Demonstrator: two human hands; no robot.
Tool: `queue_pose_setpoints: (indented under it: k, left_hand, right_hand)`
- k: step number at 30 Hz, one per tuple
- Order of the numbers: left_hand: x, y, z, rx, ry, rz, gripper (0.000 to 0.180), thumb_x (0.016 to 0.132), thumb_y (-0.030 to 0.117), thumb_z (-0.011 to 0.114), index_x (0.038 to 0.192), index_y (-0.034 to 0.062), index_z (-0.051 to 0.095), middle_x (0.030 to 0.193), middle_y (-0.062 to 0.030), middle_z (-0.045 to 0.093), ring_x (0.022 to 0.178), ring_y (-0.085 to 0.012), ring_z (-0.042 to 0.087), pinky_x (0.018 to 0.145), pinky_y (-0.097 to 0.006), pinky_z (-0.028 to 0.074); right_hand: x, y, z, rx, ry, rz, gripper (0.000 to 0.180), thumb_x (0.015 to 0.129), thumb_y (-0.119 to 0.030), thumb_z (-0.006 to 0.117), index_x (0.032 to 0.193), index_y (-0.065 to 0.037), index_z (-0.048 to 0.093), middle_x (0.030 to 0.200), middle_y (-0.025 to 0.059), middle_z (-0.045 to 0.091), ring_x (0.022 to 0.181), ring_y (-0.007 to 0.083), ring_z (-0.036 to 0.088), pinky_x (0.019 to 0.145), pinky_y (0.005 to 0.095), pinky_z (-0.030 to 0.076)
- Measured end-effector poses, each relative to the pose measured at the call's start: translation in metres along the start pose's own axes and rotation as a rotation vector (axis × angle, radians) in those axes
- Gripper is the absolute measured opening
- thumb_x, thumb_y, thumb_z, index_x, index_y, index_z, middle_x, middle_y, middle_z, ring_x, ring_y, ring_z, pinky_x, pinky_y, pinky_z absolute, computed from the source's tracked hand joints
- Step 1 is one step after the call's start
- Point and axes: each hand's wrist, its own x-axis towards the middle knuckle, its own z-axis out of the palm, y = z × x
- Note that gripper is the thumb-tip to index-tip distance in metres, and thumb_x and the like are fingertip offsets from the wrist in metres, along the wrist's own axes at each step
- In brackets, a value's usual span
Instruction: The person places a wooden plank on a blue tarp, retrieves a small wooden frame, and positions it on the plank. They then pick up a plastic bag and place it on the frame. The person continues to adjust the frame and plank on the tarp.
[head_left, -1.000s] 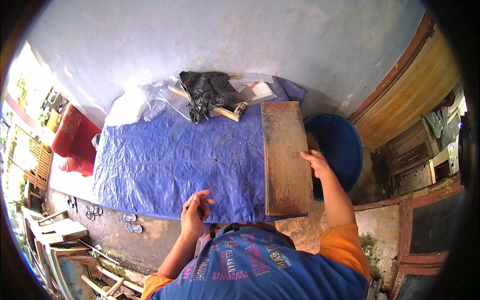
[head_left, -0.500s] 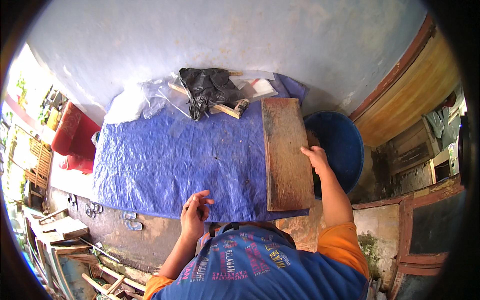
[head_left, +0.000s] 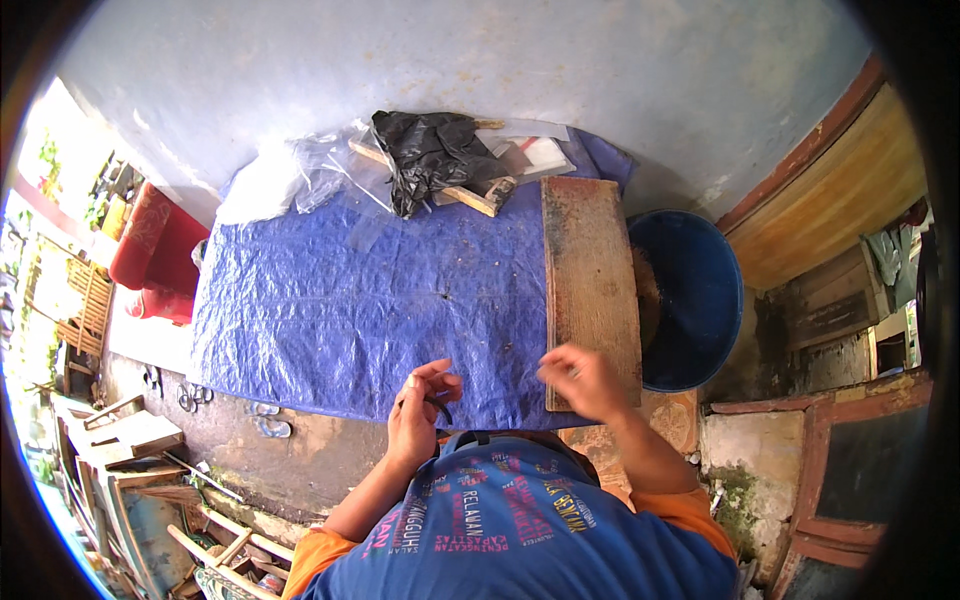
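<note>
My left hand (head_left: 415, 415) is above the near edge of the blue tarp (head_left: 350, 300), its fingers curled round a small, dark, curved thing (head_left: 441, 410) that I cannot identify. My right hand (head_left: 590, 382) hangs over the near end of a worn wooden board (head_left: 592, 270), slightly blurred, its fingers loosely apart and nothing visible in them. The board lies lengthwise along the tarp's right side; the hand hides part of its near end.
Against the wall, a crumpled black plastic bag (head_left: 430, 155) lies over wood pieces (head_left: 480, 198) beside clear plastic sheets (head_left: 290, 175). A blue tub (head_left: 700, 300) stands right of the board. At left are a red chair (head_left: 155, 240), sandals (head_left: 270, 427) and piled wood (head_left: 130, 440).
My right hand has left the board's right edge and moved left and nearer, over its near end. My left hand stays near the tarp's front edge. The whole view has shifted slightly.
</note>
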Motion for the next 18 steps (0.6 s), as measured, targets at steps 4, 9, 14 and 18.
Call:
queue_pose_setpoints:
  k: [4, 9, 14, 18]
  left_hand:
    - [0.001, 0.003, 0.014, 0.123, -0.158, 0.044, 0.053, 0.108, 0.039, 0.027, 0.129, -0.0007, 0.054, 0.112, -0.0136, 0.064, 0.106, -0.0224, 0.061, 0.099, -0.039, 0.047]
    - [-0.002, 0.004, 0.017, 0.140, -0.198, 0.017, 0.053, 0.108, 0.037, 0.024, 0.127, -0.0017, 0.055, 0.110, -0.0139, 0.066, 0.103, -0.0224, 0.062, 0.095, -0.036, 0.049]
    - [-0.005, 0.004, 0.011, 0.202, -0.167, -0.008, 0.053, 0.109, 0.036, 0.023, 0.126, -0.0017, 0.056, 0.108, -0.0148, 0.067, 0.101, -0.0228, 0.064, 0.093, -0.035, 0.050]
    - [-0.007, 0.005, 0.008, 0.157, -0.137, -0.036, 0.053, 0.108, 0.037, 0.024, 0.125, -0.0014, 0.057, 0.108, -0.0137, 0.067, 0.100, -0.0220, 0.063, 0.093, -0.035, 0.049]
  right_hand:
    - [-0.009, -0.005, 0.044, -0.414, 0.072, -0.092, 0.040, 0.084, -0.036, 0.074, 0.113, -0.008, 0.067, 0.114, 0.0143, 0.064, 0.084, 0.0326, 0.069, 0.074, 0.0414, 0.055]
    - [-0.003, 0.017, 0.033, -0.739, 0.062, 0.128, 0.054, 0.083, -0.038, 0.072, 0.129, -0.015, 0.060, 0.146, 0.0182, 0.040, 0.096, 0.0386, 0.067, 0.079, 0.0487, 0.056]
    - [-0.007, 0.026, 0.026, -0.750, 0.066, 0.110, 0.051, 0.083, -0.030, 0.070, 0.132, -0.020, 0.057, 0.150, 0.0202, 0.035, 0.092, 0.0398, 0.069, 0.077, 0.0487, 0.057]
    - [-0.007, 0.023, 0.026, -0.773, 0.049, 0.121, 0.053, 0.083, -0.031, 0.070, 0.133, -0.020, 0.056, 0.151, 0.0200, 0.034, 0.094, 0.0398, 0.068, 0.079, 0.0484, 0.057]
